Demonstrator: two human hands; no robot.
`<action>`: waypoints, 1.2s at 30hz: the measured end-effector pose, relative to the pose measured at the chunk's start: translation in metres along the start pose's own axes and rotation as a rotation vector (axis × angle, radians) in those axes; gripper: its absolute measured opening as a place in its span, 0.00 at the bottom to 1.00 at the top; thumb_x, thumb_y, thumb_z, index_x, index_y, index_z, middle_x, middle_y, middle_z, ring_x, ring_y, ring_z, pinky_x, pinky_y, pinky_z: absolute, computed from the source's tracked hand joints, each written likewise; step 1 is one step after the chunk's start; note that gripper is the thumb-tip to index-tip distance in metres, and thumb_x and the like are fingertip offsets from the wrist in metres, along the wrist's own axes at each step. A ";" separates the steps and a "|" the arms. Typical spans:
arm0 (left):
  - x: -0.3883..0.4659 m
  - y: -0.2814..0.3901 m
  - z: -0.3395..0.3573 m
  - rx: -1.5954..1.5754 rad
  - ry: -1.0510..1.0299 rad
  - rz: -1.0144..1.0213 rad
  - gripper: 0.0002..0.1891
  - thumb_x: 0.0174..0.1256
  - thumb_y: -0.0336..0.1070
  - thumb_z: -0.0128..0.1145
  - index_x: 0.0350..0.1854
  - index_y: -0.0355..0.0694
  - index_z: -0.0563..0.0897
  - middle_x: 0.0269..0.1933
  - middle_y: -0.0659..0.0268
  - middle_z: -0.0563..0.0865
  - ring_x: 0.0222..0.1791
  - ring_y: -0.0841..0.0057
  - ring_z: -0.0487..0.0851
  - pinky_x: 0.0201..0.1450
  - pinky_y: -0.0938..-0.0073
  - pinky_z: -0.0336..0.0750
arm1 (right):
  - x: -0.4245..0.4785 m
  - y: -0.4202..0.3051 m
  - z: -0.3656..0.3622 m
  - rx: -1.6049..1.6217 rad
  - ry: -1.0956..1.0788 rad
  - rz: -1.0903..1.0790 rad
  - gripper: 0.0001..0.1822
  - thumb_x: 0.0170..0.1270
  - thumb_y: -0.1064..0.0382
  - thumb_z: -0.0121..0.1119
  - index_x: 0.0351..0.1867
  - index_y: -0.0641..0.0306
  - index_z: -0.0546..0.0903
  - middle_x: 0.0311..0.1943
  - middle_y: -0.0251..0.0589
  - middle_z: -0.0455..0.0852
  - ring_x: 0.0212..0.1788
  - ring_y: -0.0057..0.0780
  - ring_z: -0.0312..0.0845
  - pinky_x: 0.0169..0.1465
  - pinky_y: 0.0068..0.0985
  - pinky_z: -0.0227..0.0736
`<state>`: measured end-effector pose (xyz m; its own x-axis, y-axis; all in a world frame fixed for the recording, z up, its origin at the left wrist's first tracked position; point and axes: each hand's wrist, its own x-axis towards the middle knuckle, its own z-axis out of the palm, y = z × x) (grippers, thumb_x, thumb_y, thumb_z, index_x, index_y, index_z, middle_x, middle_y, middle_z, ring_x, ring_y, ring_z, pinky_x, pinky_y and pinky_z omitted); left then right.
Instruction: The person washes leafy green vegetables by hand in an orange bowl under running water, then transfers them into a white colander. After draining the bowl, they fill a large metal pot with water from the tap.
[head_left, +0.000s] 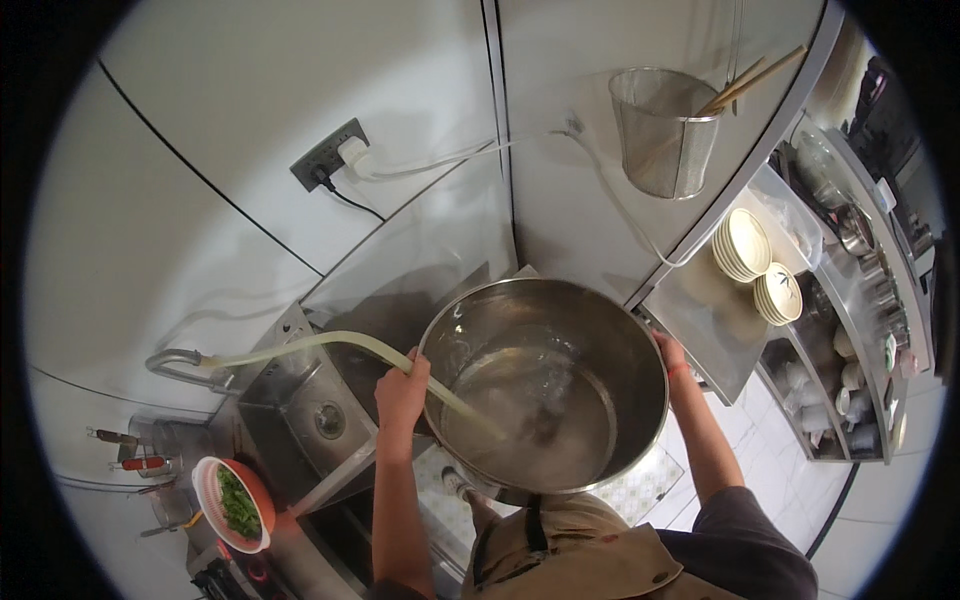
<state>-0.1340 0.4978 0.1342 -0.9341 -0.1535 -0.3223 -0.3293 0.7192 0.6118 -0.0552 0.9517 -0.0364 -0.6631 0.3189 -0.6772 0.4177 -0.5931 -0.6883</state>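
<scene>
A large stainless steel stockpot (592, 315) is in front of my body, tilted so that its inside shows. My left hand (403, 391) is closed at the pot's left rim, with a pale yellow hose (322, 340) held under the fingers. From the curved metal faucet (178, 362) the hose runs over the rim and down into the pot. Clear water (525, 427) lies in the bottom, its surface rippled. My right hand (670, 351) grips the pot's right side; its fingers are partly hidden behind the pot wall.
Left of the pot is a steel sink (304, 394). A red-and-white colander (266, 499) holds leafy greens (238, 499). A mesh basket (664, 161) with wooden sticks (757, 79) hangs on the wall. Stacked bowls (739, 244) stand on the right counter (694, 330). Plugs fill part of an outlet strip (304, 171).
</scene>
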 end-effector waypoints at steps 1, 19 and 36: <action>-0.007 -0.002 -0.005 0.006 0.071 0.076 0.28 0.60 0.57 0.46 0.47 0.38 0.83 0.36 0.49 0.85 0.39 0.52 0.82 0.45 0.61 0.72 | -0.022 0.014 0.006 0.177 -0.069 0.051 0.18 0.67 0.55 0.49 0.46 0.68 0.80 0.39 0.44 0.85 0.38 0.32 0.81 0.43 0.27 0.74; -0.037 -0.071 0.036 -0.341 0.045 -0.088 0.28 0.56 0.57 0.54 0.32 0.28 0.79 0.29 0.55 0.81 0.31 0.67 0.77 0.39 0.63 0.69 | -0.157 -0.144 0.110 -0.197 -0.021 -0.604 0.13 0.64 0.61 0.54 0.45 0.64 0.81 0.18 0.21 0.67 0.18 0.11 0.57 0.21 0.14 0.49; -0.059 -0.164 -0.001 -0.449 0.002 -0.183 0.31 0.54 0.58 0.60 0.41 0.28 0.82 0.34 0.56 0.84 0.36 0.69 0.81 0.42 0.69 0.73 | -0.211 -0.107 0.154 -0.107 -0.313 -0.312 0.19 0.64 0.68 0.47 0.56 0.65 0.71 0.15 0.22 0.60 0.12 0.11 0.48 0.14 0.13 0.43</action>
<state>-0.0250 0.3878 0.0535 -0.8557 -0.2519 -0.4520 -0.5143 0.3171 0.7968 -0.0558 0.8341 0.2202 -0.9164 0.2213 -0.3334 0.2193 -0.4193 -0.8809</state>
